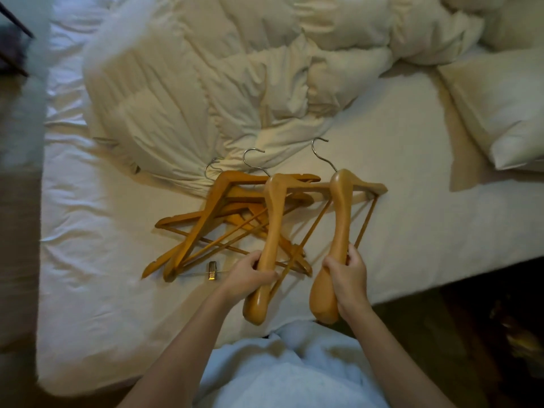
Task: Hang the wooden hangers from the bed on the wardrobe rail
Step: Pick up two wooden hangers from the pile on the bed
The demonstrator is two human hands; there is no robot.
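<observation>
two pale wooden hangers are held at the near edge of the bed (412, 201). the left hanger (272, 219) is in the left hand (253, 273), fingers curled round its lower shoulder arm. the right hanger (341, 219) is in the right hand (348, 275), gripped the same way. both hands are clamped on wood near the bottom end, with the hooks pointing away from the person. the near ends stick out past the bed edge. cannot tell if the far ends rest on the sheet.

the other hangers lie as a darker pile (206, 213) on the sheet, left of and partly under the left hanger, arms and bars crossing.

risks as i read them:
- snag: the left hanger's bar looks laid across the pile's rods. a straight lift could drag pile hangers along, then drop them on the bed or off the edge.
- the clip (212, 270) on a thin wire bar at the pile's near end sits just beside the left hand. it could catch a finger or the bar.
- grip point: both hangers are held far from the hook (322, 151), so that end can swing. hooking the rail likely needs a regrip, which is the probable drop point.
- the two held hangers could knock together or tangle hooks.
- the hooks sit near the duvet (182, 92) folds, so a sweep that way could catch fabric.

the wardrobe rail is not in view. the pillow (506, 113) is well apart, to the right.
</observation>
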